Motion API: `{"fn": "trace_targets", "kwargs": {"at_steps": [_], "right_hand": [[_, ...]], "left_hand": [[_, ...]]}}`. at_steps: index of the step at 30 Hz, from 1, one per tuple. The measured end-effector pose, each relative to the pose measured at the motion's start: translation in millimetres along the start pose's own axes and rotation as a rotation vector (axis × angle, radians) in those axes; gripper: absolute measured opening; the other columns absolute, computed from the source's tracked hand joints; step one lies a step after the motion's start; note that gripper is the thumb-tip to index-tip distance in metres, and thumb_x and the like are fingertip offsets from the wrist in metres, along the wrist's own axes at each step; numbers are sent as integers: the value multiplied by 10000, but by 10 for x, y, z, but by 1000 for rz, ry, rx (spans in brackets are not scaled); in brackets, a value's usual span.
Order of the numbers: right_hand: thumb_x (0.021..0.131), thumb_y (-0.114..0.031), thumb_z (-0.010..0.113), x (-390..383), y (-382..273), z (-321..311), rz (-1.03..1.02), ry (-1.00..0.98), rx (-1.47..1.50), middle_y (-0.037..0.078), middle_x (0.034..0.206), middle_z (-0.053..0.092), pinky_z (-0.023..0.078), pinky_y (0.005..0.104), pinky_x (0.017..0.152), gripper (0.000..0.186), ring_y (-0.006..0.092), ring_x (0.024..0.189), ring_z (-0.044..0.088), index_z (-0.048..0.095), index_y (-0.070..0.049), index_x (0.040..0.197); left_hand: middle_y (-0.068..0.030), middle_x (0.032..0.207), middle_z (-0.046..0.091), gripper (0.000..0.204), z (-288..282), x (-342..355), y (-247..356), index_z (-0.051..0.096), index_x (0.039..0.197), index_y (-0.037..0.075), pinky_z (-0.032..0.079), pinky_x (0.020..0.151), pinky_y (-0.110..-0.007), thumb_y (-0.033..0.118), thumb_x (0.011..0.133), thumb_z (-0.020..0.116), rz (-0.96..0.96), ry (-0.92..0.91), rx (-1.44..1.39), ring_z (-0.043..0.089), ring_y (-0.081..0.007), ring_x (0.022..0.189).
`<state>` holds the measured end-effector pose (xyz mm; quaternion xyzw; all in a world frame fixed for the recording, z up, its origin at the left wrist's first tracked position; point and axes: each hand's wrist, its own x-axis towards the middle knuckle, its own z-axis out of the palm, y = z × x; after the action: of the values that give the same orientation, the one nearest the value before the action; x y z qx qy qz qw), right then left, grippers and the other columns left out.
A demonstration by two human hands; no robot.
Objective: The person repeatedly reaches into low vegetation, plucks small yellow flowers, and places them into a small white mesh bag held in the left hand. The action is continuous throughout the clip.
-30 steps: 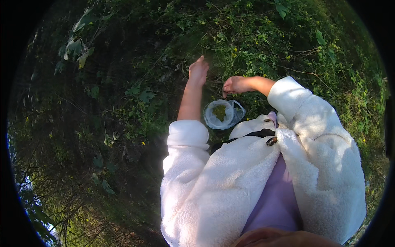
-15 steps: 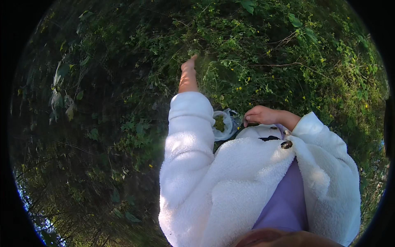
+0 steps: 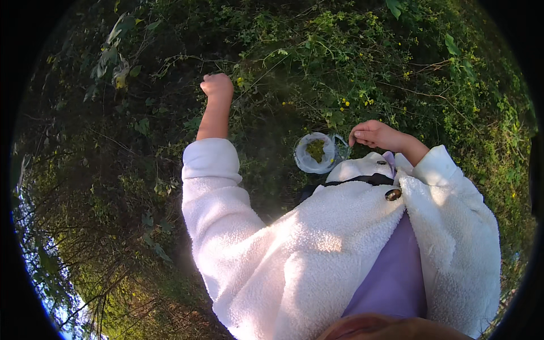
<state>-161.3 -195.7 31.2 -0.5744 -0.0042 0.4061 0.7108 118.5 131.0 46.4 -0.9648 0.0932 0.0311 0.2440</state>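
Out at the left, my left hand (image 3: 217, 85) is closed in a fist among the plants. Thin green stems run close by it, but whatever lies inside the fist is hidden. Close in front of my body, my right hand (image 3: 375, 135) has its fingers bent down at the edge of a clear plastic container (image 3: 303, 162). The container's see-through side reaches those fingertips, and they seem to grip it there. Inside it lies a small heap of yellow-green plant pieces (image 3: 315, 149), seen through the round open top.
Dense green shrubs (image 3: 317, 62) with small yellow flowers (image 3: 344, 104) spread ahead and to the right. Pale withered leaves (image 3: 120, 73) hang at the far left. A bare thin twig (image 3: 413, 89) crosses the growth on the right. Darker undergrowth lies along the left.
My left hand has swung left and drawn its fingers into a fist. My right hand and the container appear a little higher and further right in view. The whole view has shifted.
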Motion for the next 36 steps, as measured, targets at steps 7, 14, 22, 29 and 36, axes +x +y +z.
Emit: {"fn": "trace_targets", "kwargs": {"at_steps": [7, 14, 22, 29, 36], "right_hand": [[882, -184, 402, 230, -92, 130, -10, -75, -110, -73, 617, 384, 258, 170, 457, 234, 22, 519, 307, 597, -57, 859], [872, -183, 405, 214, -12, 167, 51, 52, -82, -73, 606, 356, 254, 172, 454, 225, 27, 514, 293, 591, -56, 870], [876, -180, 390, -80, 338, 228, 57, 110, 55, -75, 587, 308, 228, 179, 450, 231, 30, 516, 243, 568, -32, 877], [889, -158, 366, -384, 875, 421, 64, 206, 244, -47, 657, 365, 289, 171, 492, 249, 37, 563, 306, 557, -3, 930], [860, -85, 384, -708, 1678, 556, 16, 371, 491, 42, 852, 533, 441, 246, 699, 216, 113, 752, 514, 538, 9, 978]], "left_hand": [[-149, 773, 611, 106, 52, -312, -821, 600, 747, 28, 473, 646, -380, 103, 757, 526, 102, 90, 41, 596, -285, 723], [-106, 673, 559, 221, 269, -239, -1000, 583, 789, -3, 480, 556, -348, 209, 826, 535, -191, -487, -1144, 538, -201, 605], [34, 562, 380, 294, 386, -373, -654, 564, 935, 27, 355, 497, -246, 304, 861, 495, -222, -745, -1519, 432, -90, 528], [-30, 715, 577, 302, 378, -750, -270, 583, 918, 44, 411, 704, -313, 328, 825, 540, -314, -509, -1522, 490, -137, 591], [-29, 713, 567, 187, 601, -738, 13, 609, 818, 40, 442, 552, -269, 218, 816, 553, -331, -365, -1426, 519, -126, 618]]}}
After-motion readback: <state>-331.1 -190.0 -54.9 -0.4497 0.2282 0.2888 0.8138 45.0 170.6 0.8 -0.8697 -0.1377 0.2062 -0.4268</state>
